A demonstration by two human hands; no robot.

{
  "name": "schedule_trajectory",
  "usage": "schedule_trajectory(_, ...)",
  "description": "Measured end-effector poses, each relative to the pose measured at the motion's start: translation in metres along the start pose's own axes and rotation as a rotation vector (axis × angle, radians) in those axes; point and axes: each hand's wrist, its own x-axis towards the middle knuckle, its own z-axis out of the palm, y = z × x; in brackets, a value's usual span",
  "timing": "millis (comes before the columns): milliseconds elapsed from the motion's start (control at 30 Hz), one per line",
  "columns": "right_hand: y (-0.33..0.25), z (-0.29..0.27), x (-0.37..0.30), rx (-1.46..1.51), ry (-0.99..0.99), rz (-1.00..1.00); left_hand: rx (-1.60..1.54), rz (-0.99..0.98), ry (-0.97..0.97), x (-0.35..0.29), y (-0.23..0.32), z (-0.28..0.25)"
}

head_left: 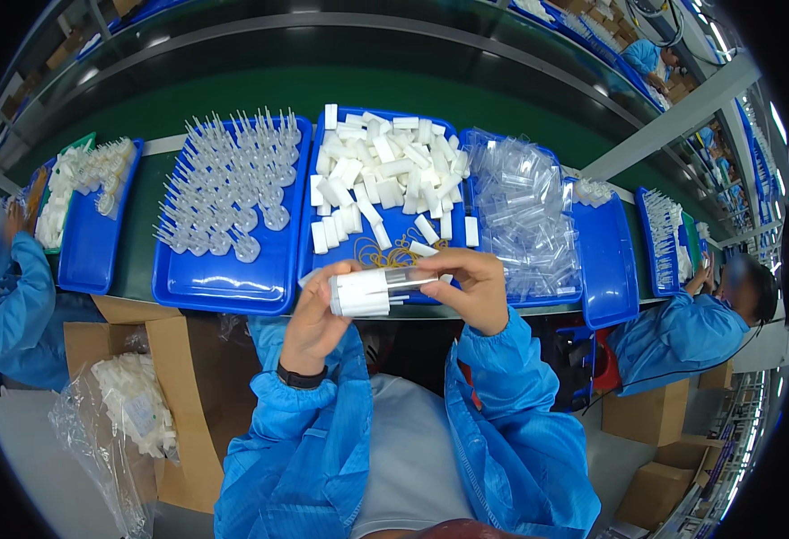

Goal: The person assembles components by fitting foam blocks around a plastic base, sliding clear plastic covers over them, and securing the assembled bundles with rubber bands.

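Observation:
Just in front of the trays, my left hand is closed around a white block assembly with a clear rounded end, lying on its side. From its other end, thin stems run to the right. My right hand pinches a clear plastic sleeve around those stems. Sleeve and assembly meet between the hands; how far one sits inside the other is hard to make out. Beyond the hands, white blocks and tan rubber bands lie in the middle blue tray.
A blue tray at left carries several clear-based parts with upright stems. Clear sleeves fill the right tray. An open cardboard box with bagged white parts stands lower left. Co-workers sit at left and right.

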Motion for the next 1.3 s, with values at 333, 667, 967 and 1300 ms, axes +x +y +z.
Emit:
schedule_trajectory(333, 0.014, 0.034, 0.004, 0.000, 0.111, -0.265, -0.401, -0.219, 0.018, 0.004, -0.008, 0.000)
schedule_trajectory(667, 0.019, 0.028, 0.002, 0.265, 0.002, -0.134, -0.078, -0.217, -0.072, 0.003, -0.003, 0.030)
schedule_trajectory(967, 0.010, 0.023, 0.000, 0.140, 0.009, -0.158, -0.093, -0.237, -0.015, 0.001, -0.012, 0.028)
schedule_trajectory(1300, 0.002, 0.000, -0.017, 0.047, 0.199, -0.173, 1.468, 0.773, 0.022, -0.026, 0.096, 0.111)
